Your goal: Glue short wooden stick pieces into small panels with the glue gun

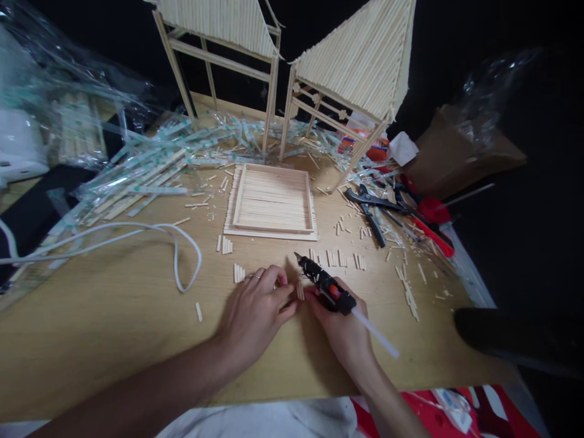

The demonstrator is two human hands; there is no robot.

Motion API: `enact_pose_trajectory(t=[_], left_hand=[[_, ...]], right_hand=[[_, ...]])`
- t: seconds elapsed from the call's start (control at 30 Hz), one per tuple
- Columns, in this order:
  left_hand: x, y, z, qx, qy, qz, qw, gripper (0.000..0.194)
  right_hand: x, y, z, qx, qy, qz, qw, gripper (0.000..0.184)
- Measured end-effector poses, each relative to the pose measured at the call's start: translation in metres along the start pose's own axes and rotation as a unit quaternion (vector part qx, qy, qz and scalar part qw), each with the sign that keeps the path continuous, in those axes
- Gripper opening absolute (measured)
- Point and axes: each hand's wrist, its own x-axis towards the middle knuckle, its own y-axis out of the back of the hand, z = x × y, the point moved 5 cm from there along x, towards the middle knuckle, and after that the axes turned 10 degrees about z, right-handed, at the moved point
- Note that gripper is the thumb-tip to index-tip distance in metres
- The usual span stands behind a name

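My right hand (340,325) grips a black glue gun (326,285) with an orange trigger and a white glue stick jutting out behind. My left hand (255,310) rests on the wooden table (114,328), its fingers pinched on a small bundle of short wooden sticks (300,289) between both hands. Just beyond lies a flat square panel of glued sticks (271,201).
Two stick-built roofed frames (356,67) stand at the back. Clear plastic wrappers (150,164) pile up at the left, beside a white cable (173,243). Pliers and red-handled cutters (396,210) lie at the right. Short stick pieces (347,258) are scattered about.
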Motion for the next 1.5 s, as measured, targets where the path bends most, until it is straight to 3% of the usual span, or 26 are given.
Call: enact_pose_trajectory(t=[0.3, 0.53, 0.7, 1.0, 1.5], left_hand=[[0.0, -0.001, 0.0, 0.007, 0.0, -0.007, 1.0, 0.012], [0.002, 0.001, -0.001, 0.009, 0.002, -0.003, 1.0, 0.019], [0.001, 0.001, -0.003, 0.008, -0.008, 0.007, 1.0, 0.026], [0.002, 0.001, 0.0, 0.02, -0.001, 0.026, 0.999, 0.023], [0.002, 0.002, 0.001, 0.029, -0.014, 0.035, 0.999, 0.024]], right_hand=[[0.001, -0.003, 0.003, 0.036, -0.012, 0.003, 0.999, 0.014], [-0.006, 0.036, 0.0, 0.029, -0.021, -0.004, 0.999, 0.022], [-0.021, 0.052, 0.015, 0.042, -0.09, -0.039, 0.994, 0.026], [-0.034, 0.048, 0.014, 0.038, -0.139, -0.096, 0.985, 0.027], [-0.028, 0.041, 0.013, -0.006, -0.115, -0.12, 0.986, 0.026]])
